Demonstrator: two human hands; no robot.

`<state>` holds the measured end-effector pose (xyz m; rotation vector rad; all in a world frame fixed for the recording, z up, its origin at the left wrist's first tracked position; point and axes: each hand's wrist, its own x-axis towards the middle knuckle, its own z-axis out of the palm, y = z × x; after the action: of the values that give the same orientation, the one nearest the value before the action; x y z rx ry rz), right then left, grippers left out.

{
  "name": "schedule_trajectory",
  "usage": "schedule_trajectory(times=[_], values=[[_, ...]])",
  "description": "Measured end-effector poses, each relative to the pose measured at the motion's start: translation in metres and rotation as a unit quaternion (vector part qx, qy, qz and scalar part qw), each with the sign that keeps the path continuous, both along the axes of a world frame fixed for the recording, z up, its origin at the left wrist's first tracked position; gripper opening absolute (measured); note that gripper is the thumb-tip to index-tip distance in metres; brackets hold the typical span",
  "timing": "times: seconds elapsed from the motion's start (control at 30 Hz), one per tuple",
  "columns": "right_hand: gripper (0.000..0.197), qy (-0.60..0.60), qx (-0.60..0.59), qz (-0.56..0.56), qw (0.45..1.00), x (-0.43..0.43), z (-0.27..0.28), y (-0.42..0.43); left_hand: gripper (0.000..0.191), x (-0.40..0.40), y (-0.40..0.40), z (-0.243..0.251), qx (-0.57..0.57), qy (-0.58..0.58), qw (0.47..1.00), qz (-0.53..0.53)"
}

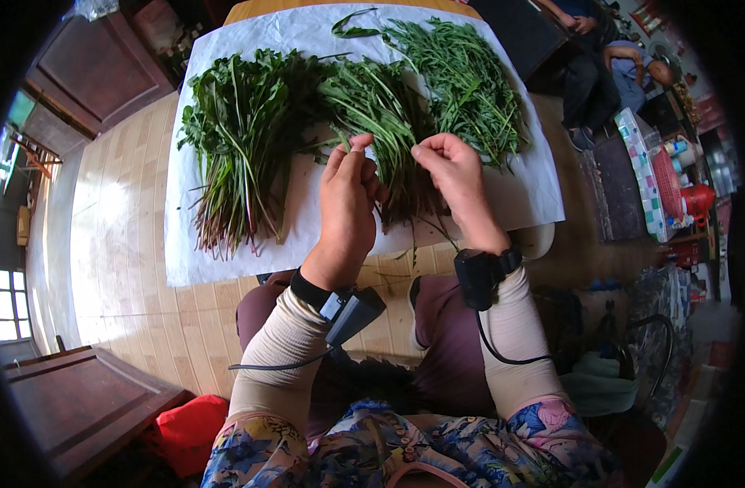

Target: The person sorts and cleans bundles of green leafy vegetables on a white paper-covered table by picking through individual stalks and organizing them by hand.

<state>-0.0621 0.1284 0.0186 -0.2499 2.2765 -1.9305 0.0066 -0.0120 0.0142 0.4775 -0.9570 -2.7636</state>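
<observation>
My left hand point(348, 201) is raised over the white sheet point(305, 201), thumb and forefinger pinched on a thin green stem point(343, 138). My right hand point(451, 165) has its thumb and forefinger closed together; whether a sliver of plant lies between them cannot be made out. Below and between both hands rests a bunch of leafy greens point(378, 116) with reddish stem ends toward me. To the left is a larger bunch of leafy greens point(238, 134), stems also pointing my way. A pile of finer, feathery greens point(470, 85) spreads at the far right of the sheet.
A single leaf point(354, 32) lies near the sheet's far edge. Plant scraps point(403, 259) are on the tiled floor point(134, 244). Two people point(592, 73) sit at the far right, near a low table with a red plastic basket point(666, 183). A red bag point(192, 433) stands at lower left.
</observation>
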Motion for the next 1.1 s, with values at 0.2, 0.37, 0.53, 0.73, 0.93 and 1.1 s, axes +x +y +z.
schedule_trajectory(times=[0.2, 0.37, 0.53, 0.73, 0.93, 1.1], values=[[0.011, -0.071, -0.106, 0.021, 0.992, 0.006, 0.019, 0.003, 0.023, -0.003, 0.004, -0.001, -0.018, 0.022, 0.999, -0.038], [0.009, -0.013, -0.092, 0.082, 0.992, 0.017, 0.019, -0.009, 0.027, -0.002, 0.011, 0.002, 0.005, 0.067, 0.995, -0.074], [0.009, 0.036, -0.08, 0.116, 0.989, 0.018, 0.008, -0.014, 0.027, -0.002, 0.006, 0.001, -0.005, 0.062, 0.995, -0.083], [0.009, 0.099, 0.011, 0.04, 0.994, -0.003, -0.006, 0.003, 0.02, -0.002, -0.005, 0.006, -0.002, 0.013, 1.0, 0.025], [0.008, 0.071, 0.071, 0.019, 0.995, -0.005, -0.009, 0.001, 0.018, 0.0, -0.008, 0.004, 0.043, -0.035, 0.998, 0.015], [0.009, 0.098, 0.11, 0.013, 0.989, -0.007, -0.013, 0.0, 0.014, 0.0, -0.006, 0.006, 0.026, -0.032, 0.999, -0.015]])
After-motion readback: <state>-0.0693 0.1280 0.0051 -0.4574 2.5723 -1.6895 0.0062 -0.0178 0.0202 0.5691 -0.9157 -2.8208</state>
